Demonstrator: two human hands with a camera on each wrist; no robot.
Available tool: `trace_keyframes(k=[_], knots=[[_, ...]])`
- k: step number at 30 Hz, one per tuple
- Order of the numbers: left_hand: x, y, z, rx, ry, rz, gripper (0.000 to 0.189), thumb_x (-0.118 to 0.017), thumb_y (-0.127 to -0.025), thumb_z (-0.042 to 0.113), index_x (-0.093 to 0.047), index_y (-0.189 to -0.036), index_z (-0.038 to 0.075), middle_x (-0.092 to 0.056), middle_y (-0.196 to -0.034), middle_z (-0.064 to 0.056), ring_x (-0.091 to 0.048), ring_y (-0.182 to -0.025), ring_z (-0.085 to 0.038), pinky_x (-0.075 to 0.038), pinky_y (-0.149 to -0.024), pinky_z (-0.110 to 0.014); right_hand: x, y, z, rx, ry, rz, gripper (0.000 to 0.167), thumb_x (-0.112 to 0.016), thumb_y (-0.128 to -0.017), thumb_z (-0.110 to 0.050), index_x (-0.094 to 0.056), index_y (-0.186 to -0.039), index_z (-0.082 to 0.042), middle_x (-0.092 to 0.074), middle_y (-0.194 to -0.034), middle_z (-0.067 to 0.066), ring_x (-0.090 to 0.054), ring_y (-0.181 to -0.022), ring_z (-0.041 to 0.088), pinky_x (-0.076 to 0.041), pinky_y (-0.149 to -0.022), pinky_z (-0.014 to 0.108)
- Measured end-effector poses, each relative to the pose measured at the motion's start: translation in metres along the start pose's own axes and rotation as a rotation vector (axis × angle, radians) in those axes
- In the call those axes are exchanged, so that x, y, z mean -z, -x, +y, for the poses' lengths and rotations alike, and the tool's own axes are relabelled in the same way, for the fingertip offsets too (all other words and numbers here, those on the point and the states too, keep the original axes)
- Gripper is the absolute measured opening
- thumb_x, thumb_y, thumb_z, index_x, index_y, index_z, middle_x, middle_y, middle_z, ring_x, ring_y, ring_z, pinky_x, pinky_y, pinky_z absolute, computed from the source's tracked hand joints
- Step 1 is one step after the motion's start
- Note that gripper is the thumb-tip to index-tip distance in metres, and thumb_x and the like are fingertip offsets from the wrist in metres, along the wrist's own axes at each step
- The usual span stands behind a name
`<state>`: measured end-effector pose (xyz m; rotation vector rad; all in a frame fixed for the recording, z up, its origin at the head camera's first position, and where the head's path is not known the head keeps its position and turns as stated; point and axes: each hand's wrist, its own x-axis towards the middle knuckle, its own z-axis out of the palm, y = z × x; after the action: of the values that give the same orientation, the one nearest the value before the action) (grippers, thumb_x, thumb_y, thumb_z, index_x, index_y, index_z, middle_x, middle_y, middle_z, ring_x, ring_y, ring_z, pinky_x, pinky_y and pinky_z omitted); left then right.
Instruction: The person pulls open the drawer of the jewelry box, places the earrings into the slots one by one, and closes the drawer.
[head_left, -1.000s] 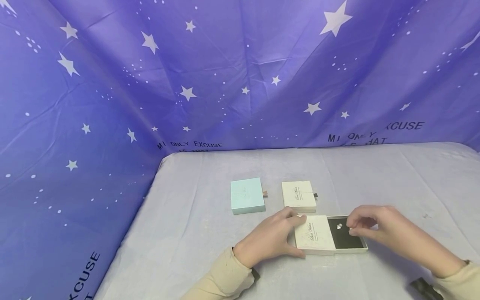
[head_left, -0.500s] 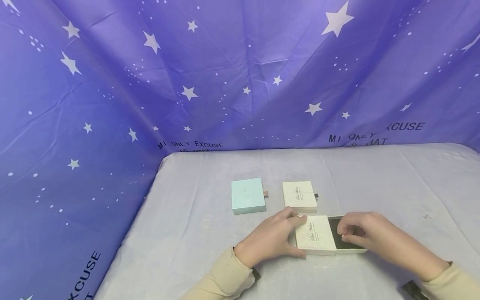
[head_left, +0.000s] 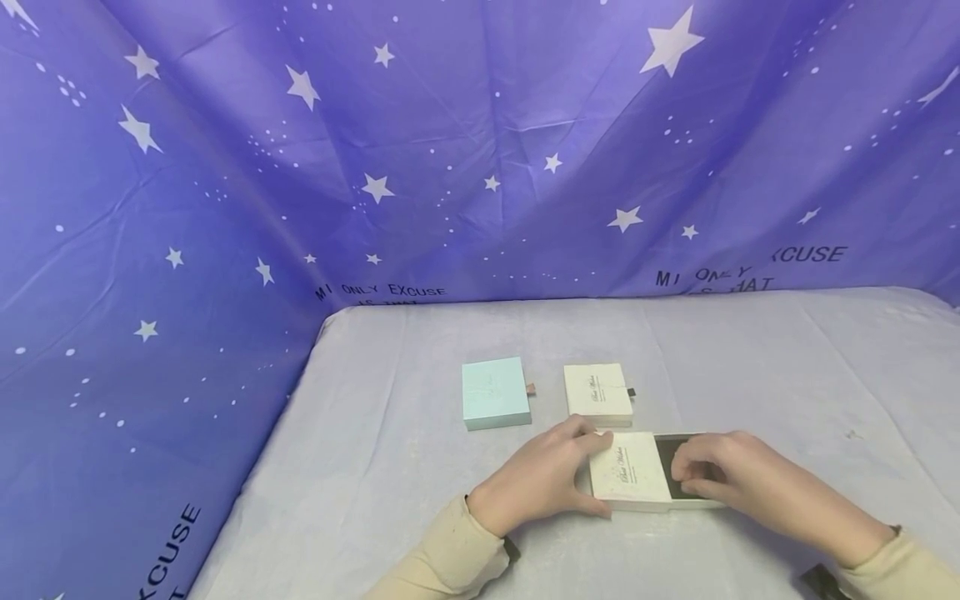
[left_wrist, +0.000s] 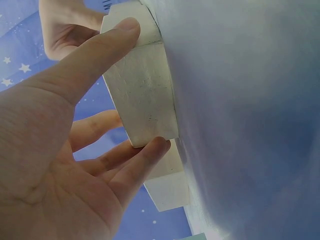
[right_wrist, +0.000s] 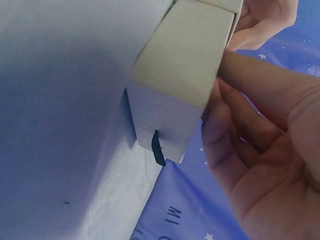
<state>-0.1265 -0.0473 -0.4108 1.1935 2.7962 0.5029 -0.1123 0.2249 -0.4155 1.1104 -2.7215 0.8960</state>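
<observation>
My left hand [head_left: 546, 471] grips a cream drawer-style gift box [head_left: 632, 471] across its sleeve. In the left wrist view, the thumb [left_wrist: 107, 47] lies along one side and a fingertip [left_wrist: 159, 145] touches the end edge. The box's tray [head_left: 701, 503] is pulled out to the right and has a black pad [head_left: 667, 467] inside. My right hand [head_left: 765, 492] reaches over the tray, thumb and index finger curled in a pinch at the pad; the small pale piece between their tips is hidden now. A dark ribbon tab [right_wrist: 158, 149] hangs from the tray's front in the right wrist view.
A mint-green box [head_left: 495, 392] with a brownish tab and a second cream box [head_left: 596, 392] with a black tab lie behind the held box, both shut. The table has a pale cloth [head_left: 375, 500]. A purple star-printed curtain [head_left: 450, 125] hangs at the back and left.
My right hand has moved left and lower over the pad, now covering the small silvery piece seen there earlier. My left hand and the box have stayed in place.
</observation>
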Motion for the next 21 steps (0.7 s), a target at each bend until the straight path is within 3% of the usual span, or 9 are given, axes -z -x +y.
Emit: trace_keyframes(k=[5, 15, 21], knots=[[0.0002, -0.0003, 0.0000, 0.007, 0.000, -0.003, 0.086, -0.084, -0.073, 0.049, -0.052, -0.144, 0.011, -0.056, -0.130, 0.003, -0.053, -0.106, 0.000, -0.044, -0.096, -0.012, -0.0013, 0.0005, -0.0003, 0.027, 0.012, 0.002, 0.032, -0.080, -0.075, -0.004, -0.061, -0.078, -0.029, -0.055, -0.078, -0.026, -0.045, -0.072, -0.010, -0.042, -0.055, 0.019], [0.0001, -0.0006, -0.0001, 0.003, -0.002, 0.002, 0.087, -0.084, -0.072, 0.050, -0.053, -0.143, 0.010, -0.056, -0.129, 0.003, -0.053, -0.103, 0.001, -0.044, -0.094, -0.011, -0.0044, -0.0008, -0.0014, -0.046, 0.021, -0.001, 0.032, -0.080, -0.075, -0.002, -0.061, -0.078, -0.028, -0.054, -0.077, -0.026, -0.046, -0.071, -0.010, -0.045, -0.056, 0.021], [0.0004, -0.0003, 0.0002, 0.007, 0.004, -0.003, 0.087, -0.084, -0.073, 0.049, -0.053, -0.143, 0.010, -0.056, -0.129, 0.003, -0.053, -0.103, 0.001, -0.044, -0.094, -0.012, -0.0070, -0.0008, -0.0002, -0.040, 0.045, 0.035, 0.031, -0.082, -0.072, -0.005, -0.062, -0.076, -0.029, -0.055, -0.077, -0.026, -0.048, -0.071, -0.010, -0.047, -0.056, 0.021]])
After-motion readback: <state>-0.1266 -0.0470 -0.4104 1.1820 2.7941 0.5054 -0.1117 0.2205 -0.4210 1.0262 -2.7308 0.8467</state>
